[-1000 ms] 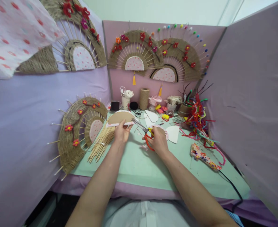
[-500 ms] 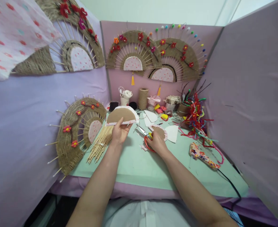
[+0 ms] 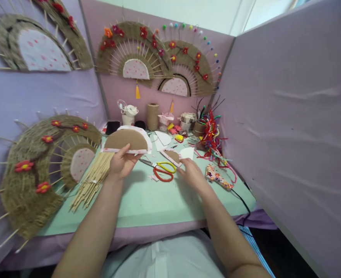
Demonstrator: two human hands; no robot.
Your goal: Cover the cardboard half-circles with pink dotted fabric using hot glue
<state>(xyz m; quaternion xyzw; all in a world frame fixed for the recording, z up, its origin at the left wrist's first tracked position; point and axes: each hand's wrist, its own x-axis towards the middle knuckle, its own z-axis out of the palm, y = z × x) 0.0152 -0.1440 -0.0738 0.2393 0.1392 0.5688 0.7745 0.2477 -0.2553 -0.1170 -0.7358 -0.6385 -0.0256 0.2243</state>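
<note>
My left hand (image 3: pixel 123 160) is closed on a half-round cardboard piece (image 3: pixel 126 139) edged with white, pink-dotted fabric, held up off the table with its straight edge toward me. To its right lie scissors (image 3: pixel 163 170) with one yellow and one red handle, blades pointing left. My right hand (image 3: pixel 191 173) is just right of the handles, fingers and thumb apart, with nothing in its grip. Its fingertips are by a smaller cardboard piece (image 3: pixel 172 156) with a fabric border; whether they touch it I cannot tell. White paper shapes (image 3: pixel 187 153) lie beside that piece.
A bundle of thin sticks (image 3: pixel 92 181) lies at left, near a twine fan (image 3: pixel 31 154). A flower-patterned glue gun (image 3: pixel 218 177) with a black cord lies at right. Tangled pipe cleaners (image 3: pixel 212 135) and a twine spool (image 3: pixel 153 116) stand along the back.
My right hand has let go of the scissors, which now lie on the table, and has moved right toward the smaller cardboard piece. The left hand keeps its hold. The view has turned right.
</note>
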